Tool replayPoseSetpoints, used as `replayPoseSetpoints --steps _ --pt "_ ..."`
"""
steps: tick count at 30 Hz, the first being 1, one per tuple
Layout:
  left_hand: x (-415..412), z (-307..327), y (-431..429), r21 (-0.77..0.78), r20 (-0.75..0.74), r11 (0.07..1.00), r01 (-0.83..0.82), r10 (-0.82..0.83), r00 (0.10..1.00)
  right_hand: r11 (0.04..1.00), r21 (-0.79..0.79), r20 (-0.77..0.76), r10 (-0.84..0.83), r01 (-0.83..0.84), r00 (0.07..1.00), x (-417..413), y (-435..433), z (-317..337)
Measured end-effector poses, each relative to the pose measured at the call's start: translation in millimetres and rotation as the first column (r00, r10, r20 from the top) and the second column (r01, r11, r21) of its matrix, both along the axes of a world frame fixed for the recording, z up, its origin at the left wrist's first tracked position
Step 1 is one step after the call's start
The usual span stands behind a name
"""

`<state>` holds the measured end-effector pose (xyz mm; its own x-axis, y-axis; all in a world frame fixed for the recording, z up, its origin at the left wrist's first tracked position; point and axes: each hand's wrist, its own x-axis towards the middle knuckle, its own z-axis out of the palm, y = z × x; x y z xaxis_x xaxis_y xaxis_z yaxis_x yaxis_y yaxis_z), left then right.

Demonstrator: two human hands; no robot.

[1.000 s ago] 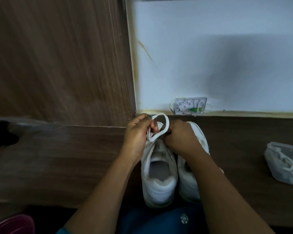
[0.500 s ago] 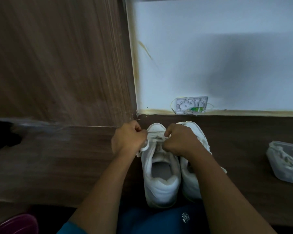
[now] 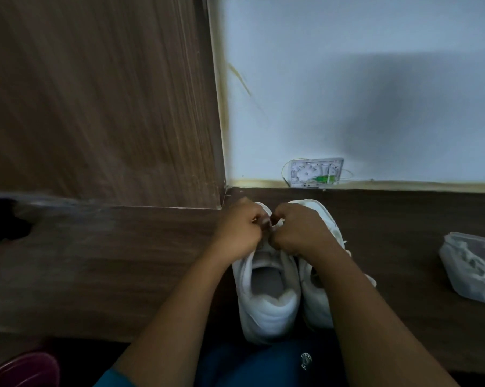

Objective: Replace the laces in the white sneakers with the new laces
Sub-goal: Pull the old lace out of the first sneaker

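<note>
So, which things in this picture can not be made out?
Head view:
- Lacing area of the left white sneaker: hidden under left hand and right hand.
- Right white sneaker: mostly behind the right forearm.
- Clear plastic tub with whitish contents: cut by right edge, blurred.
- Dark red object: cut by bottom-left corner.

A wood-grain tabletop (image 3: 96, 275) is seen across the whole width, lighter brown at the left and darker at the right; the left sneaker (image 3: 266, 311) and the right sneaker (image 3: 318, 305) are set on it side by side, touching, toes toward the wall and heels toward the near edge; a clear plastic container (image 3: 459, 263) holding white laces (image 3: 478, 268) is laid well apart at the right; a dark object (image 3: 1, 222), too blurred to identify, is found at the far left edge.
</note>
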<state>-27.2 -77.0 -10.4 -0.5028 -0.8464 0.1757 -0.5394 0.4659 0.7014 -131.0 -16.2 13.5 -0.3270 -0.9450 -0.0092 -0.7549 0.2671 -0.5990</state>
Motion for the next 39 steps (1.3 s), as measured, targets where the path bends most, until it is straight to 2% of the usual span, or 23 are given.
replayPoseSetpoints --steps 1,2,3,4,5,6,7,8,9,10,11,12,14,16,19,21,24,28,33,36,39 --pt "2.8 1.0 2.0 0.174 -0.252 0.984 0.022 0.023 0.967 1.0 0.008 -0.01 0.005 -0.005 1.0 0.0 0.0 0.7" --pt "6.1 2.9 2.8 0.343 -0.489 0.935 0.085 0.1 0.867 1.0 0.011 -0.014 0.012 -0.012 1.0 -0.2 0.1 1.4" --pt "8.7 5.9 2.8 0.468 -0.667 0.861 0.197 0.199 0.718 1.0 0.011 -0.012 0.019 -0.019 1.0 -0.5 0.0 1.6" --pt "10.4 9.8 2.8 0.527 -0.775 0.788 0.318 0.292 0.561 1.0 0.007 -0.009 0.025 -0.025 1.0 -0.7 -0.3 1.3" --pt "12.1 14.2 2.7 0.537 -0.821 0.748 0.39 0.357 0.446 1.0 0.004 -0.002 0.026 -0.026 1.0 -0.7 -0.3 0.8" --pt "12.9 19.0 1.7 0.537 -0.831 0.745 0.396 0.387 0.4 1.0 0.001 0.005 0.022 -0.022 1.0 -0.7 -0.2 0.1" --pt "12.2 22.0 0.0 0.546 -0.812 0.769 0.332 0.388 0.436 1.0 0.001 0.01 0.013 -0.013 1.0 -0.6 -0.5 -0.7" --pt "11.3 23.1 -1.0 0.546 -0.758 0.809 0.219 0.365 0.541 1.0 -0.003 0.01 0.005 -0.005 1.0 -0.5 -0.5 -1.3" --pt "10.6 21.1 -2.0 0.508 -0.649 0.858 0.077 0.322 0.689 1.0 -0.004 0.006 -0.001 0.001 1.0 -0.3 -0.5 -1.5" --pt "10.5 16.6 -3.2 0.42 -0.486 0.906 -0.049 0.27 0.831 1.0 -0.002 -0.006 -0.002 0.002 1.0 0.0 -0.2 -1.1" --pt "11.5 11.1 -4.5 0.312 -0.294 0.941 -0.129 0.225 0.929 1.0 0.005 -0.023 0.002 -0.002 1.0 0.0 -0.1 -0.5" --pt "12.9 6.7 -4.9 0.227 -0.126 0.96 -0.165 0.197 0.972 1.0 0.009 -0.033 0.011 -0.01 0.999 -0.6 -0.5 -0.3" --pt "17.2 2.4 -6.0 0.146 0.032 0.966 -0.214 0.211 0.977 0.999 0.024 -0.018 0.039 -0.039 0.999 -0.1 -1.5 -0.1" --pt "20.1 1.0 -8.2 0.15 0.033 0.966 -0.212 0.209 0.977 0.995 0.051 -0.059 0.09 -0.087 0.994 2.7 -3.7 -1.2" --pt "17.8 2.1 -4.7 0.344 0.07 0.936 -0.074 0.054 0.996 0.988 0.109 -0.191 0.131 -0.112 0.973 8.3 -8.0 -4.9" --pt "17.0 3.0 -2.9 0.391 0.118 0.919 -0.038 -0.009 0.993 0.985 0.133 -0.227 0.139 -0.111 0.964 8.8 -10.2 -6.8" --pt "19.6 6.8 -3.1 0.329 0.11 0.944 -0.015 -0.022 0.994 0.982 0.153 -0.249 0.147 -0.111 0.957 8.4 -9.7 -5.7" --pt "25.2 7.0 -7.5 0.119 0.214 0.993 0.007 -0.033 0.976 0.981 0.157 -0.237 0.154 -0.118 0.959 8.7 -8.9 -6.4" --pt "29.2 5.1 -13.0 0.052 0.209 0.974 0.221 -0.227 0.951 0.976 0.186 -0.27 0.165 -0.116 0.949 10.2 -10.1 -10.2" --pt "32.7 3.2 -12.6 0.02 0.171 0.978 0.21 -0.21 0.963 0.979 0.168 -0.28 0.159 -0.115 0.947 9.9 -8.0 -8.9" --pt "32.1 -2.1 -13.8 0.099 0.113 0.98 0.174 -0.185 0.976 0.979 0.158 -0.215 0.163 -0.131 0.963 8.6 -7.8 -6.7"
